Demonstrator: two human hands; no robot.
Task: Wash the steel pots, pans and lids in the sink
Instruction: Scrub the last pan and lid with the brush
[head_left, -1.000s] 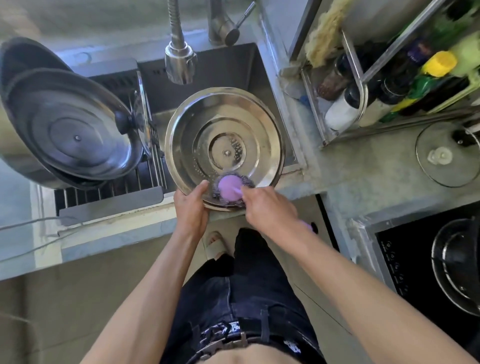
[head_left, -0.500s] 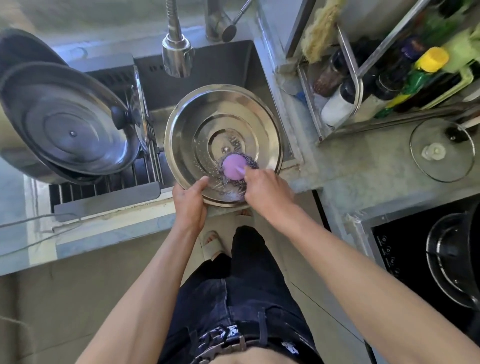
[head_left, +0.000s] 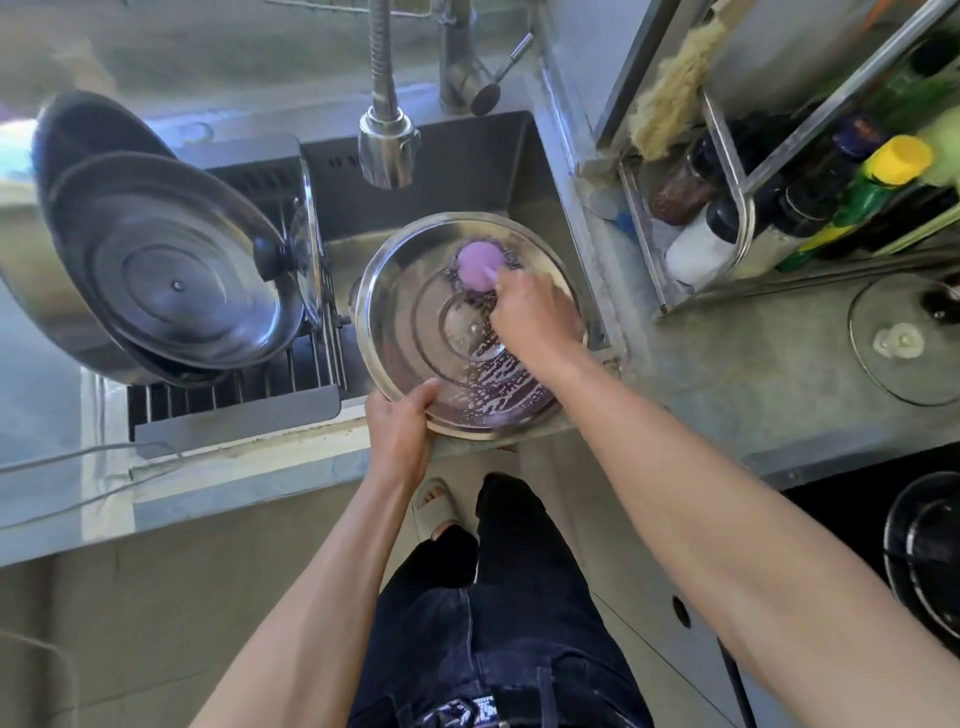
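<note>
Over the steel sink (head_left: 467, 156), my left hand (head_left: 400, 431) grips the near rim of a round stainless-steel lid (head_left: 415, 332), thumb hooked over the edge, holding it tilted above the basin with its ringed underside facing me. My right hand (head_left: 530, 312) is curled round a purple-topped wire scourer (head_left: 480, 260) and presses it against the far part of the lid, just under the pull-down tap head (head_left: 388, 145); soap suds streak the near right of the lid. To the left, a large steel pot (head_left: 47, 291) lies on its side on the slatted draining rack (head_left: 234, 395), with a second steel lid (head_left: 171, 270) leaning against its mouth. On the worktop (head_left: 727, 374) to the right stands a wire rack of bottles (head_left: 779, 208), and near it a glass lid (head_left: 904, 338).
</note>
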